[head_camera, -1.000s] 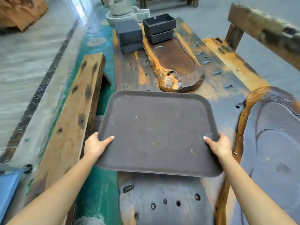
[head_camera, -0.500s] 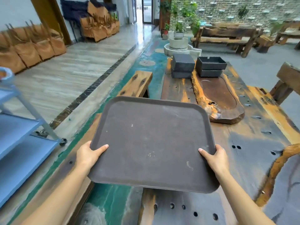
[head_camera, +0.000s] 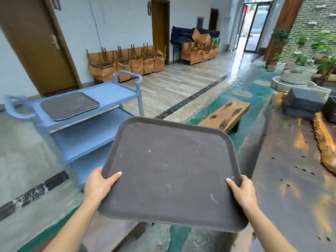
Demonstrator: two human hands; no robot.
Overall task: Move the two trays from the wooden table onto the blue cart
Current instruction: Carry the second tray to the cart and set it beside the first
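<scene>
Left thumb (head_camera: 113, 177) pressed flat on the top face of the dark tray (head_camera: 171, 171), close to its near left corner; other fingers curled under the rim and hidden there. Left hand (head_camera: 98, 184) closed firmly on this corner. Right thumb (head_camera: 231, 182) lying on the top face near the near right corner, remaining fingers wrapped around the edge and below it, out of sight. Right hand (head_camera: 243, 193) also closed on the tray. Both forearms stretched forward from the bottom of the view.

Tray held in the air between the two hands, carrying nothing, slightly tilted with the far edge higher, some pale scratches and spots on its surface. Not touching the wooden table (head_camera: 294, 179), which stays at the right side, and not touching the blue cart (head_camera: 94, 135), which stands at the left and further away.

On the top shelf of the cart, a second tray (head_camera: 69, 105) of the same dark colour, lying flat toward the left end of the shelf. Two lower shelves visible under it.

Beyond the held tray, a low wooden bench (head_camera: 225, 115) on the green floor. On the far part of the table, dark stone blocks (head_camera: 305, 106) and a long orange wood slab (head_camera: 325, 148). Stacked chairs (head_camera: 127, 60) along the back wall, brown door (head_camera: 36, 44) at the left.
</scene>
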